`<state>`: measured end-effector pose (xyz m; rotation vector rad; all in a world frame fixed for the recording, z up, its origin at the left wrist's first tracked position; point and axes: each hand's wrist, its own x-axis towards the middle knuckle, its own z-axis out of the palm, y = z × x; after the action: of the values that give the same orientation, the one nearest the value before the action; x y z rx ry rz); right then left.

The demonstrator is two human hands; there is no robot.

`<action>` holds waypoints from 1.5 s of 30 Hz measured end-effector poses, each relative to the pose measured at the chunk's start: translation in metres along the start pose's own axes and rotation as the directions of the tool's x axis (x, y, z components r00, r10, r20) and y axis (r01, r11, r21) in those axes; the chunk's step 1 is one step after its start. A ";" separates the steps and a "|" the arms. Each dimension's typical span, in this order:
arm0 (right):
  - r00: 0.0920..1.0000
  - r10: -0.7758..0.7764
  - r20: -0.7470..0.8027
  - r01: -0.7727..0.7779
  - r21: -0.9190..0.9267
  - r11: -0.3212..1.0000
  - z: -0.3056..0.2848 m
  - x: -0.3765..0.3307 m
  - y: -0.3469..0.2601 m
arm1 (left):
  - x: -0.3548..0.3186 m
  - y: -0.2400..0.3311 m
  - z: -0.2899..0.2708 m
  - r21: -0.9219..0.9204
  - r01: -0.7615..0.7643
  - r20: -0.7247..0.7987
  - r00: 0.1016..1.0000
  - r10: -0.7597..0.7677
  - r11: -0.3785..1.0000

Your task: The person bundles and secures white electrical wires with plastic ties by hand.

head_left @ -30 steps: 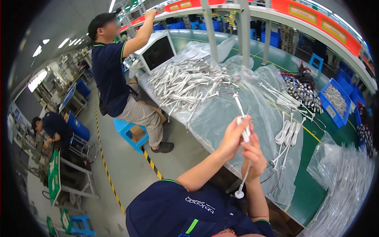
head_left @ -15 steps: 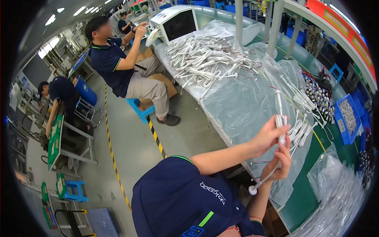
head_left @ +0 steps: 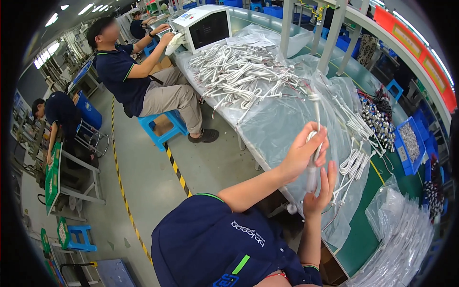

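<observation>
My left hand point(head_left: 308, 148) is closed around a folded white cable point(head_left: 317, 115). Above that fist, one length of the cable rises to a white connector end point(head_left: 313, 97). Below it, the bundle shows as a blurred pale stretch. My right hand point(head_left: 319, 196) has its fingers stretched upward and apart beside the bundle's lower part; whether they touch it is hard to tell. A round white plug point(head_left: 291, 208) hangs lower down, by the table edge. Under both hands lies clear plastic sheeting point(head_left: 277, 129), with several folded white cables point(head_left: 355, 162) to the right.
A large heap of white cables point(head_left: 239, 71) covers the table's far part, near a white box-shaped machine point(head_left: 203, 26). At right stand a blue bin of small parts point(head_left: 410, 143) and piled metal connectors point(head_left: 377, 115). Clear bags point(head_left: 401, 239) lie near right. A co-worker point(head_left: 119, 67) sits far left.
Both hands have shifted slightly left with the cable. The right hand's fingers, wrapped round the bundle before, are now stretched out. The view has also shifted a little.
</observation>
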<state>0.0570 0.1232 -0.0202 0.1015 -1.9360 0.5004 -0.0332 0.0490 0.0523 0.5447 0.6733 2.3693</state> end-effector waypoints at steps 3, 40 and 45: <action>0.947 0.055 0.318 -0.109 0.154 0.982 -0.004 0.016 -0.006 | -0.011 0.019 -0.018 0.234 -0.143 0.023 0.990 0.142 0.962; 0.484 0.656 0.579 -0.813 0.575 0.093 0.123 0.059 -0.014 | -0.018 0.074 -0.175 0.749 0.239 -0.061 0.954 -0.295 0.618; 0.588 0.701 0.403 -0.746 0.606 0.276 0.105 0.062 0.001 | -0.010 0.061 -0.161 0.817 0.133 -0.035 0.983 -0.181 0.561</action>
<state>-0.0595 0.0927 0.0007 -0.3072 -1.5996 1.9511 -0.1374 -0.0521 -0.0411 0.8738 1.7502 1.7341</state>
